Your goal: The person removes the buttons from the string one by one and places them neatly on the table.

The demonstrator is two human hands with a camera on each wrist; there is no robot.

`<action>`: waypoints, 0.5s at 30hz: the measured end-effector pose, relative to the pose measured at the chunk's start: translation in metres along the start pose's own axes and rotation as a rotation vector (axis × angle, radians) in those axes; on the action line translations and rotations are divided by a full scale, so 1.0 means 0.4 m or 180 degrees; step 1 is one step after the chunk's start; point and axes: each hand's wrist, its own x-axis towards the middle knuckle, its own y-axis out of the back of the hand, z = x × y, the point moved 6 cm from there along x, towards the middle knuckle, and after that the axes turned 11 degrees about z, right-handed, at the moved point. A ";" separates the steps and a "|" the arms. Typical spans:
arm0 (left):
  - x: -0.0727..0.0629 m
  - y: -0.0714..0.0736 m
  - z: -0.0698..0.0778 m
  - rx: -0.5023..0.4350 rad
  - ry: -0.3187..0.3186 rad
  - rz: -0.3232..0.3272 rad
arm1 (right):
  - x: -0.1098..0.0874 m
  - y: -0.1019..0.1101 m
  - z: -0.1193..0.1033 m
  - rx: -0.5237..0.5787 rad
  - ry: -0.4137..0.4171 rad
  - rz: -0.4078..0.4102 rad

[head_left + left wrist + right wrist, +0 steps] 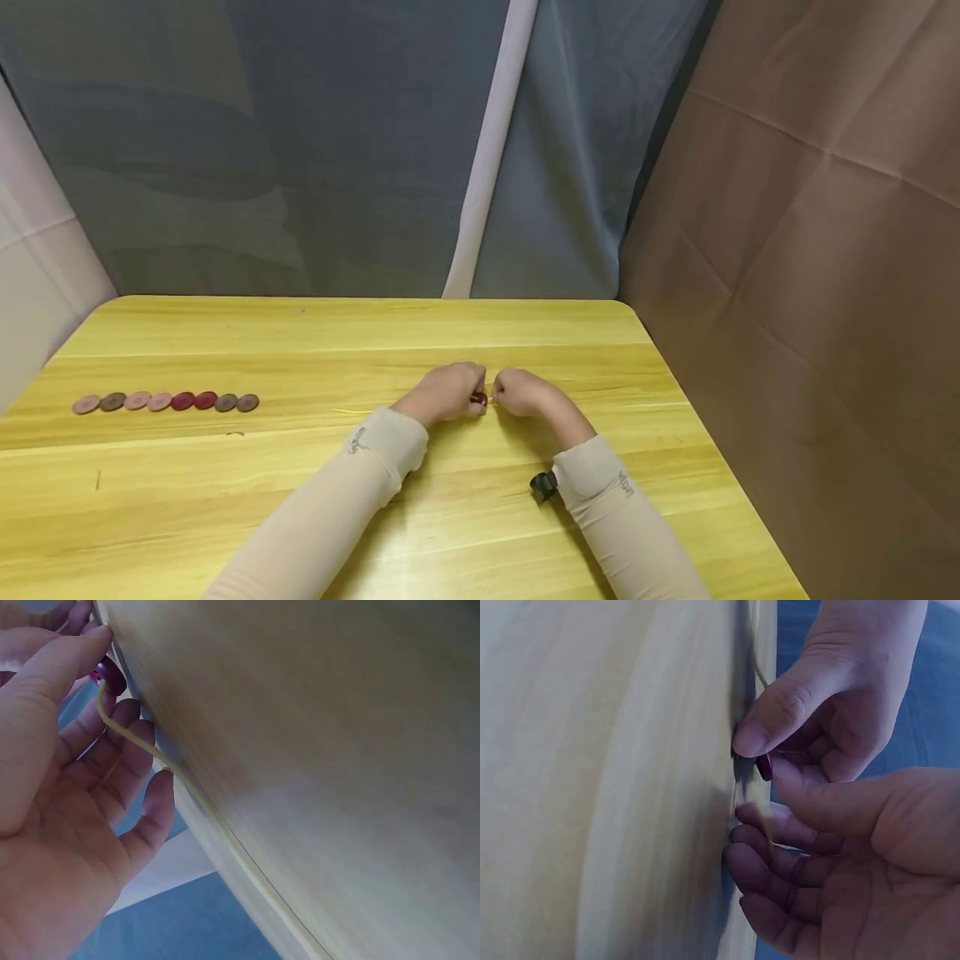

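Close to the middle of the table, my left hand [448, 392] pinches a dark red button [479, 399] between thumb and fingers. A yellow cord [217, 821] comes out of a hole in the button [112, 676] and trails down past the palm. In the head view its tail [351, 411] lies left of my left hand. Facing it from the right, my right hand [525, 392] holds a short stretch of cord [491, 400] on the button's other side. In the right wrist view, the right thumb is right beside the button [764, 767], and its fingers are curled.
At the left of the wooden table [225, 517], several round buttons [160, 402] in pink, brown and dark red lie side by side in a row. A black wrist camera [543, 486] sits at my right cuff. Grey-blue cloth [337, 150] hangs behind, brown cloth [810, 275] at the right.
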 end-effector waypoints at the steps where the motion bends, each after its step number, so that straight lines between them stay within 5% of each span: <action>1: 0.000 0.000 -0.001 -0.0008 0.0008 -0.0010 | 0.002 0.001 -0.001 0.0031 0.0017 0.0023; 9: 0.001 -0.005 -0.002 -0.0017 -0.0023 0.0010 | 0.025 -0.005 -0.002 0.0197 0.0084 0.0322; 15: 0.001 -0.007 -0.011 -0.0061 0.0001 -0.0034 | 0.012 -0.004 -0.020 -0.0077 0.0189 0.0215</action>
